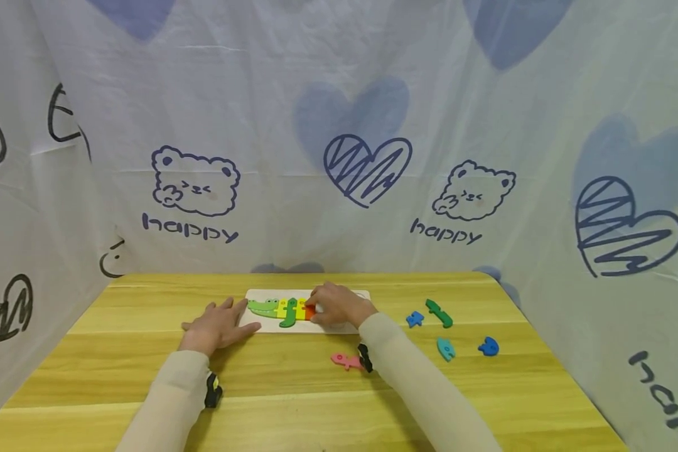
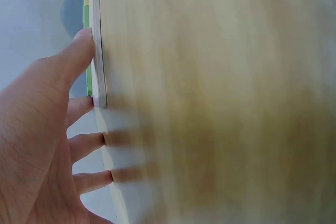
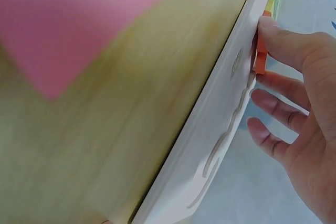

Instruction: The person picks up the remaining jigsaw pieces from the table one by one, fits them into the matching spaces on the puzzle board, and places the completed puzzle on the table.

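A white puzzle board (image 1: 316, 328) lies near the back of the table, bearing a green crocodile head (image 1: 263, 308) with green and yellow body pieces beside it. My left hand (image 1: 215, 329) spreads at the board's left end; in the left wrist view its thumb (image 2: 80, 51) presses the board edge and other fingertips touch the table. With thumb and index finger, my right hand (image 1: 339, 306) pinches an orange puzzle piece (image 3: 261, 59) at the body's right end. The right wrist view shows that piece in or just over the board's recess; its exact seating is hidden.
Right of the board lie a small blue piece (image 1: 415, 319), a dark green piece (image 1: 441, 314), a teal piece (image 1: 446, 349) and a rounded blue piece (image 1: 488, 346). A pink piece (image 1: 346, 360) lies in front, partly behind the right wrist. A printed cloth (image 1: 282, 207) hangs behind the table.
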The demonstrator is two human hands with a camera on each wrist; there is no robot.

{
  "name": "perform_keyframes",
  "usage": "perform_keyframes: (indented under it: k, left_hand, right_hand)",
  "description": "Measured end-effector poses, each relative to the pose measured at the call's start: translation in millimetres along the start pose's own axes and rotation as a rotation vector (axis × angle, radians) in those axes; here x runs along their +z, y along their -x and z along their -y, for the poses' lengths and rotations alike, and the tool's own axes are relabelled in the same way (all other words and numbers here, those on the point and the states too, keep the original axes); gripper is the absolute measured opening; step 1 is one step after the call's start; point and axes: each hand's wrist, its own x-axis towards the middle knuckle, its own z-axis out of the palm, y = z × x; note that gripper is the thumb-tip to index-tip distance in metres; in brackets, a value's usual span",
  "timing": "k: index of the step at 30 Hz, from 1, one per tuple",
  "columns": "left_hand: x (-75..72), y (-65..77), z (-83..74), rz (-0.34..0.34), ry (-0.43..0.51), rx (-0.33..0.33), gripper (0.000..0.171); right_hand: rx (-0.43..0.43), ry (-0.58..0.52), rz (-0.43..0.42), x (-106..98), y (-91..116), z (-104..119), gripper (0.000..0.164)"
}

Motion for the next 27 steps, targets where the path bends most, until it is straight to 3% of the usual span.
perform_keyframes:
  k: [11,27]
  left_hand:
    - [-0.8,0.5,2.1,-0.001,0.005,-0.001,0.089]
    - [1.2,-0.3,4.5,-0.002,0.019,0.007,0.092]
  right_hand:
    - [-0.060,-0.021,0.004,1.2,-1.8,-3.7,0.044]
    - [-0.041,-0.040,0.014,0.9,-0.6,-4.4,0.047]
